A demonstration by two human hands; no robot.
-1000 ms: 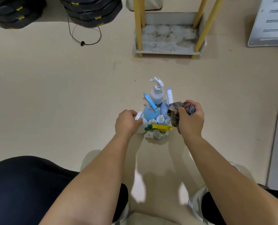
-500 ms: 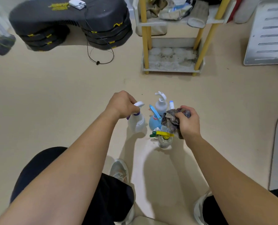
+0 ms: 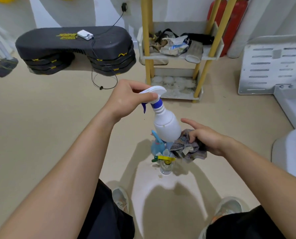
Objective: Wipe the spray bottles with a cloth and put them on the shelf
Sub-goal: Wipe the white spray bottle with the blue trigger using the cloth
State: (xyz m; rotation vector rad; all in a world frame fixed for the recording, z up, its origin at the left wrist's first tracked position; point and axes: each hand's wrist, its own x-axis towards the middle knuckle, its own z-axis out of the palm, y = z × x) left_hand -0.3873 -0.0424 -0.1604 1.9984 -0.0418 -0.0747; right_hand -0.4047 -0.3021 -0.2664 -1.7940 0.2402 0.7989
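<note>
Lifted off the floor (image 3: 57, 135) since half a second ago, the white spray bottle (image 3: 166, 125) now hangs in the air in front of the person. It tilts with its base toward the cloth (image 3: 187, 147), well above the cluster it stood in. The left hand (image 3: 126, 99) grips it by the white trigger head, thumb and fingers curled round the top, so the whole body is free. The right hand (image 3: 207, 137) has risen with it and clutches the bunched, patterned cloth, with the forefinger stretched out toward the bottle's side. The bottle's base meets the cloth's edge in this view, though real contact cannot be told. Below them, a blue bottle (image 3: 158, 145) and a clear bottle (image 3: 164, 169) with a yellow and green trigger wait on the floor, close together. The step in hand looks like the start of wiping the first bottle, so the task is barely begun. Next, the cloth likely needs to wrap round the body and rub along it while the left hand keeps the head steady, perhaps turning it. The shelf (image 3: 178, 97) with yellow posts stands well beyond, its bottom tier holding no bottle, and that seems the likely place for this one once wiped.
</note>
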